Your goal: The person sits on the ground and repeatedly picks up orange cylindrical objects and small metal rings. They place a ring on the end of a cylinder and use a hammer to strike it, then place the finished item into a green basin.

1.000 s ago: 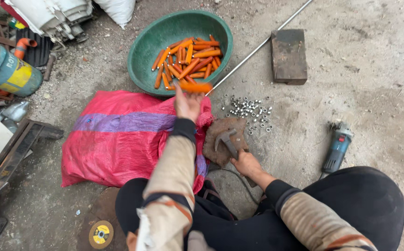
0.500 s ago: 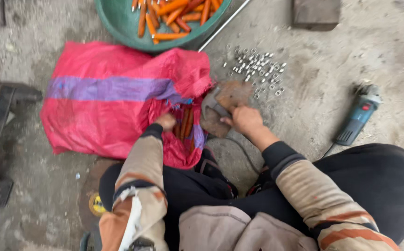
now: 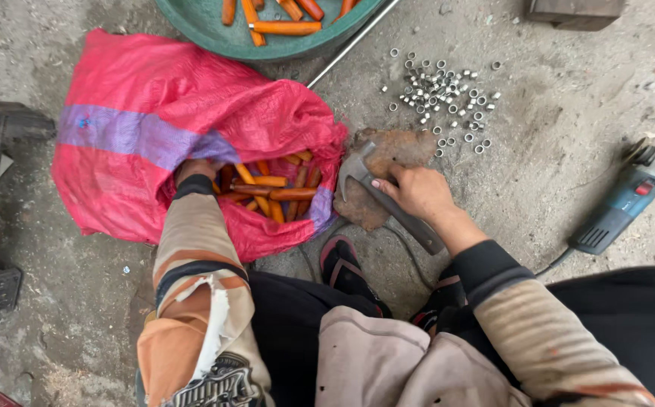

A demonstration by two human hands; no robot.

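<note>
Fingers of the left hand [image 3: 195, 170] are now buried in the mouth of the red woven sack [image 3: 154, 128], among the orange rods [image 3: 271, 192] inside, so I cannot tell whether they have closed on one yet; a second ago that hand was stretched forward over the green basin [image 3: 214, 30], holding a bunch of the same rods above the pile there, and half a second ago it was already back at the sack's opening. So one load appears to be dropped off and the hand has returned for more. The right hand [image 3: 418, 192] stays where it was, fingers wrapped around the handle of a hammer [image 3: 376, 188] whose head rests on a rusty metal block [image 3: 388, 154] on the concrete floor [image 3: 553, 151]. Just beyond the block lies a scatter of small metal rings [image 3: 444, 87]. To the right, well apart from both hands, a blue angle grinder [image 3: 621, 200] lies with its cord trailing back. A thin steel bar [image 3: 350, 41] runs by the basin's rim.
</note>
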